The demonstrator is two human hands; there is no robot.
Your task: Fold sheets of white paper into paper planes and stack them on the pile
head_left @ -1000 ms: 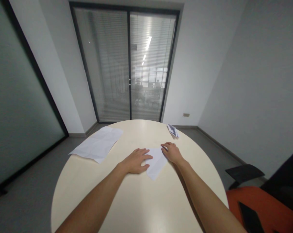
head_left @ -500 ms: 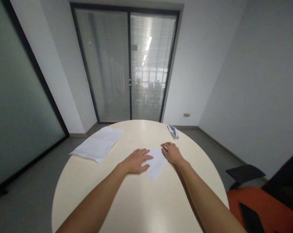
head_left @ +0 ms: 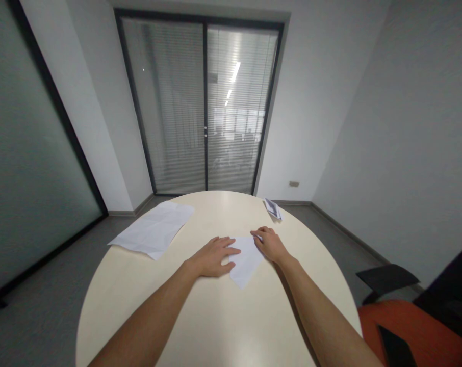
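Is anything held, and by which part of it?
Left hand lies open on the small paper, left side; right hand covers its upper right corner, pinch unclear.

Matt paper forms the small piece (head_left: 245,265) and the creased sheet (head_left: 154,228) against a smooth, glossy worktop (head_left: 223,321), a frosted-glass panel (head_left: 32,158) and a matt, cloth-like seat (head_left: 418,326)

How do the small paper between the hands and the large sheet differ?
The small paper covers less area than the large sheet. The small paper tapers toward the wearer; the large sheet looks four-sided. Left hand and right hand touch the small paper; the large sheet lies untouched. Both are white.
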